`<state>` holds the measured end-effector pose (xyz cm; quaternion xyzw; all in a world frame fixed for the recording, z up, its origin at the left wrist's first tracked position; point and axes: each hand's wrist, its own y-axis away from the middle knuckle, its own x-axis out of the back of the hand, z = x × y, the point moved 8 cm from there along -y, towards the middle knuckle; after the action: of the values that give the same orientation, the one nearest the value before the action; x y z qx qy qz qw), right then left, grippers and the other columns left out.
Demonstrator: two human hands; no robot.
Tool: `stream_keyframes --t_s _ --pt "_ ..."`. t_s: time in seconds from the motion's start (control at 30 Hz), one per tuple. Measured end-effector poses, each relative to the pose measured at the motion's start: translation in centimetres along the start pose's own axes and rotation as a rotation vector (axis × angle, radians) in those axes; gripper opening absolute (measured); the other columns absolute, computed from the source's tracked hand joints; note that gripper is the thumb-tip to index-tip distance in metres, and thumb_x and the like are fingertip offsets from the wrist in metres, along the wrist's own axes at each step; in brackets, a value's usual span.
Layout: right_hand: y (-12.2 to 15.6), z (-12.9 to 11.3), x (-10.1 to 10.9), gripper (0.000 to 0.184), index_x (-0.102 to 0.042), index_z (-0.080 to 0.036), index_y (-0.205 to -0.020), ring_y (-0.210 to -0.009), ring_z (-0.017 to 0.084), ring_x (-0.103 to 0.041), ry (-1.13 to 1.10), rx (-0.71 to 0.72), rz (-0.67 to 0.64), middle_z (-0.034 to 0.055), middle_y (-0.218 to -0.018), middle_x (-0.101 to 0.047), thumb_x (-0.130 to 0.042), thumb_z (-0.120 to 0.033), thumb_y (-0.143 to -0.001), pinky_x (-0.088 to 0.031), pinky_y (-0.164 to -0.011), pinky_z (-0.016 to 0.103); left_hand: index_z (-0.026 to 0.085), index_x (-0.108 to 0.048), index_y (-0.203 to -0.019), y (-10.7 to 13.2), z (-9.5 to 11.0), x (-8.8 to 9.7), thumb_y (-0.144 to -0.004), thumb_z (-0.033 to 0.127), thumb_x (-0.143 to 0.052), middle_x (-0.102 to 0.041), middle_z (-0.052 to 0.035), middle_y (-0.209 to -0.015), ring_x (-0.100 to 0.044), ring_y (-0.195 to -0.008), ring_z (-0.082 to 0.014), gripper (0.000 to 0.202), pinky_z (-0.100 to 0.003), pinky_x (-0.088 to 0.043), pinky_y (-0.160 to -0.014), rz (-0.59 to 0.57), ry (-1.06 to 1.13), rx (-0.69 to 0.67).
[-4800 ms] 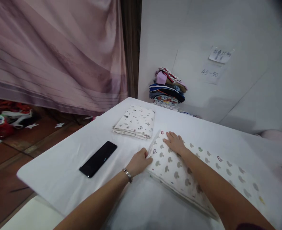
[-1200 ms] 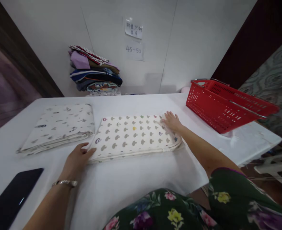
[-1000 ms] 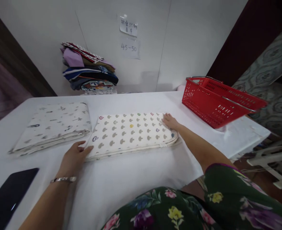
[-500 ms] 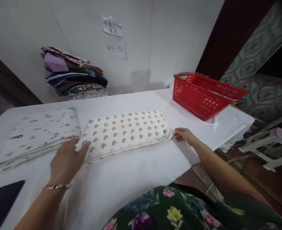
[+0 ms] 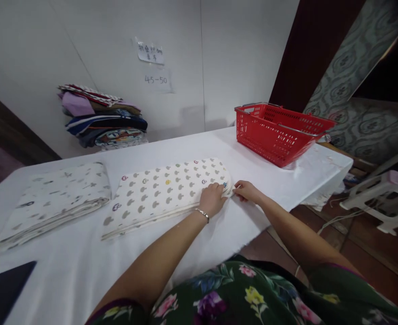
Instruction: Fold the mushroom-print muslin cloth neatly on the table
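Observation:
A folded white cloth [image 5: 165, 189] with grey, mushroom-like prints and a few coloured ones lies flat on the table before me. My left hand [image 5: 213, 198], wearing a bracelet, rests over its right end, the fingers curled on the rounded front corner. Close beside it, my right hand [image 5: 248, 192] pinches the edge of that same corner. The fingertips of both hands are partly hidden. Left of this cloth lies a second folded white cloth [image 5: 60, 194] with small grey prints, its layers showing along the front edge.
A red plastic basket [image 5: 276, 135] with metal handles stands at the table's back right. A pile of folded fabrics [image 5: 104, 117] sits against the wall. A dark flat object [image 5: 7, 289] lies front left. Beyond the right edge stands a white stool [image 5: 381, 198].
My left hand has crossed from the cloth's left end to its right corner. My right hand has come in to the corner and closed on its edge. The view has shifted slightly.

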<state>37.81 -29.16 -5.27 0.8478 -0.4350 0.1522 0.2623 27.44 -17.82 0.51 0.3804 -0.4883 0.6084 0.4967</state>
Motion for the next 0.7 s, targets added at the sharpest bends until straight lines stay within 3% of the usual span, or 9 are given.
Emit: stream_keyframes --t_s 0.17,0.47,0.7 --pt "0.1 0.2 0.2 0.005 -0.051 -0.017 -0.074 -0.036 0.005 -0.043 -0.009 0.092 0.047 -0.0074 -0.048 -0.049 -0.055 -0.017 -0.074 -0.031 -0.036 0.016 0.020 -0.057 -0.097 -1.5 0.2 -1.5 -0.086 0.027 -0.045 -0.058 -0.0055 -0.097 -0.053 -0.094 -0.0201 0.017 -0.032 -0.042 -0.074 -0.054 -0.080 0.037" --pt "0.2 0.9 0.7 0.002 -0.053 -0.017 -0.069 -0.035 0.007 -0.042 0.059 0.140 0.072 -0.0064 -0.044 -0.048 -0.054 -0.015 -0.069 -0.029 -0.038 0.019 0.017 -0.056 -0.096 -1.0 2.1 -2.7 -0.089 0.018 -0.039 -0.056 -0.0077 -0.097 -0.050 -0.094 -0.0205 0.019 -0.033 -0.040 -0.073 0.008 -0.211 -0.151" --pt "0.9 -0.1 1.0 0.005 -0.052 -0.019 -0.069 -0.041 0.007 -0.046 0.190 0.231 0.115 -0.0054 -0.048 -0.052 -0.054 -0.021 -0.073 -0.031 -0.042 0.018 0.017 -0.058 -0.092 -1.0 2.5 -2.9 -0.090 0.018 -0.036 -0.057 -0.0099 -0.096 -0.050 -0.091 -0.0212 0.023 -0.036 -0.040 -0.075 -0.028 -0.203 -0.145"
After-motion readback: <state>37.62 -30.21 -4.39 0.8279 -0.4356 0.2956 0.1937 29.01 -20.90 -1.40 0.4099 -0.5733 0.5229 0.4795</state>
